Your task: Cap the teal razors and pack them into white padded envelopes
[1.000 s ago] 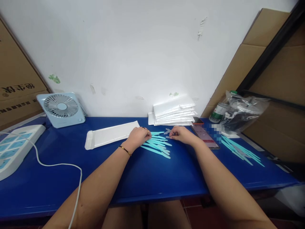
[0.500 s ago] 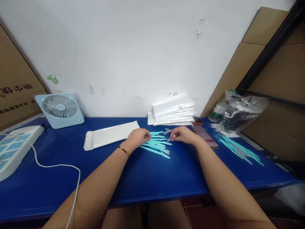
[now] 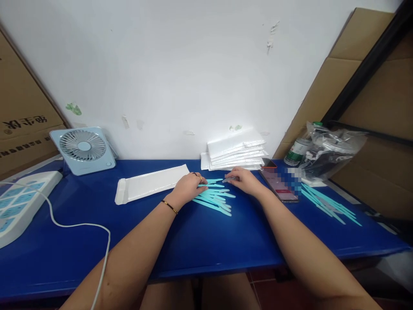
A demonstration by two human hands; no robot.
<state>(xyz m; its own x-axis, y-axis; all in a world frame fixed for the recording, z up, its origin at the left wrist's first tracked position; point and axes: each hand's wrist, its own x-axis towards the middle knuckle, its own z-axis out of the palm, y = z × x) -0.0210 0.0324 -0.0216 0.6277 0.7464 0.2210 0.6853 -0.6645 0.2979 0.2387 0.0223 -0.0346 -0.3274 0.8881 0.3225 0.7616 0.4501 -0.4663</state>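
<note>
My left hand (image 3: pixel 190 187) is closed on the left ends of several thin teal plastic strips (image 3: pixel 214 200), which fan out to the right over the blue table. Its fingertips hide those ends. Just beyond the strips' far tips, my right hand (image 3: pixel 243 178) has its fingers closed on a small translucent grey plastic strip (image 3: pixel 227 179), partly covered by the fingers. Left of my left hand lies a white padded envelope (image 3: pixel 155 183), its flap end pointing left.
White envelopes (image 3: pixel 235 150) are stacked against the wall. A phone (image 3: pixel 280 187) lies right of my right hand, and more teal strips (image 3: pixel 332 204) lie beyond it. A bottle (image 3: pixel 295 151) and clear bag (image 3: pixel 332 146) stand at right, a fan (image 3: pixel 85 148) and power strip (image 3: pixel 26 206) at left.
My right hand has moved slightly left and away from me, with the grey pieces now gathered at its fingertips. The left hand stays at the teal strips, its fingers slightly shifted.
</note>
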